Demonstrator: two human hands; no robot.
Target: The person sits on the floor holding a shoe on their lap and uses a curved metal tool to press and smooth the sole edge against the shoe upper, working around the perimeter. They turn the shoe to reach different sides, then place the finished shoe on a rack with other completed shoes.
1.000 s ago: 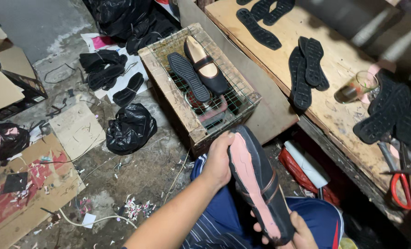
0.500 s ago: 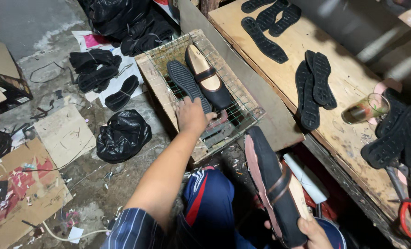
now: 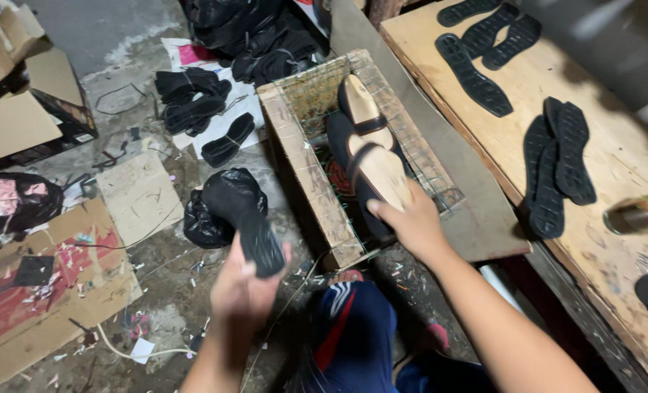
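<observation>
Right hand [image 3: 411, 225] presses fingers onto a black shoe [image 3: 371, 171] in the wire crate [image 3: 302, 175], steadying it. Left hand [image 3: 244, 287] pinches a black sole [image 3: 260, 244], raised above the floor.

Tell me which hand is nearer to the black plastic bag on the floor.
Left. The left hand, gripping a black sole, sits just below and right of the black plastic bag. The right hand is off to the right, at the wire-topped wooden crate, on a shoe.

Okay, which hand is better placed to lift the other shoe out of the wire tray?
Right. The right hand already rests on a shoe in the wire tray, beside the other shoe. The left hand is away, holding a black sole.
</observation>
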